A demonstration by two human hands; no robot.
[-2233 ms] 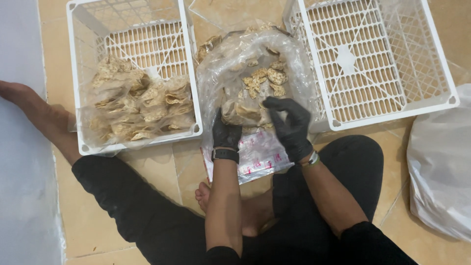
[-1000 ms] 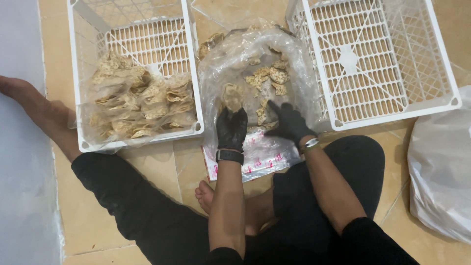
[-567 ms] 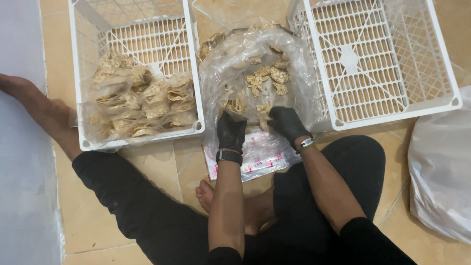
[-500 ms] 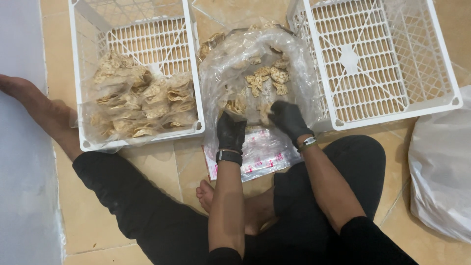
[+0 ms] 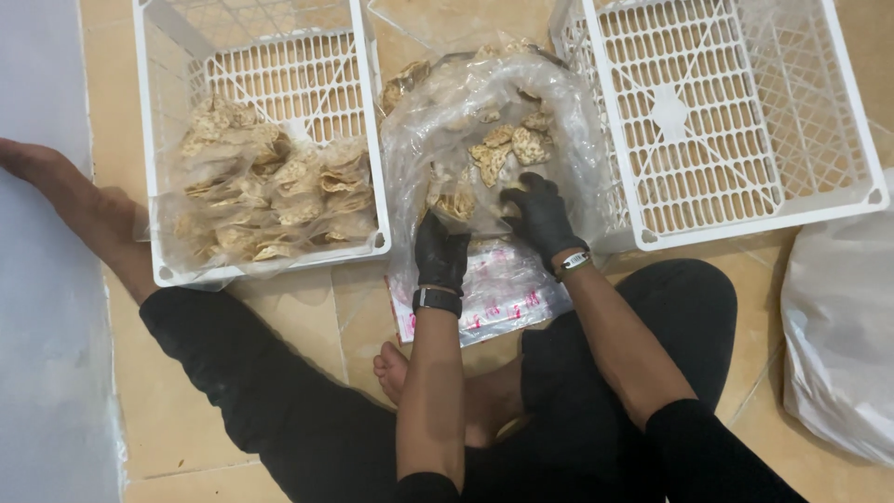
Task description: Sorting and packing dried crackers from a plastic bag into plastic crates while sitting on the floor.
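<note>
A big clear plastic bag (image 5: 568, 140) of tan, flat crackers (image 5: 507, 149) lies open on the floor between two white crates. Both my hands wear black gloves and reach into its mouth. My left hand (image 5: 440, 251) holds a small stack of crackers (image 5: 453, 203) at its fingertips. My right hand (image 5: 538, 216) rests curled among the loose crackers, and what it grips is hidden. A small printed clear bag (image 5: 503, 293) lies under my wrists, on my lap.
The white slatted crate (image 5: 163, 168) at left holds several packed bags of crackers (image 5: 270, 200). Another white crate (image 5: 745, 112) stands at right, lined with clear plastic. A bulky white bag (image 5: 838, 345) sits at far right. My legs are crossed on the tan tiled floor.
Both hands moved deeper into the big bag. The left hand has gathered a small stack of crackers, and the right hand slid forward among the loose ones.
</note>
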